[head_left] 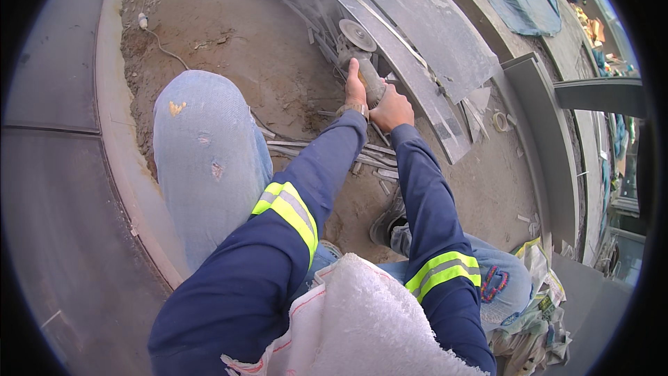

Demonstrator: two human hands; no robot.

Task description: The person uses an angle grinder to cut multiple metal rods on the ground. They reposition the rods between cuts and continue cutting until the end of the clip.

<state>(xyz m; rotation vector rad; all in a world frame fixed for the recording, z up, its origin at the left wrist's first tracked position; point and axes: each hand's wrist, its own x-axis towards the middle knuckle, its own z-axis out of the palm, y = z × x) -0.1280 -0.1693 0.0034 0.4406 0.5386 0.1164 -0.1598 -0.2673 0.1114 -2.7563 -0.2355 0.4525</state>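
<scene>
A grey handheld angle grinder point(373, 85) with a round disc point(358, 35) is gripped by both bare hands, the left hand point(355, 85) closed near its head, the right hand point(394, 108) around its rear body. The tool is held beside a dusty grey slab point(438, 21), narrow pale strips point(379, 159) strewn nearby.

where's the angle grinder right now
In the head view, the angle grinder is above and slightly right of centre, held by left hand and right hand, disc near the grey panel.
</scene>
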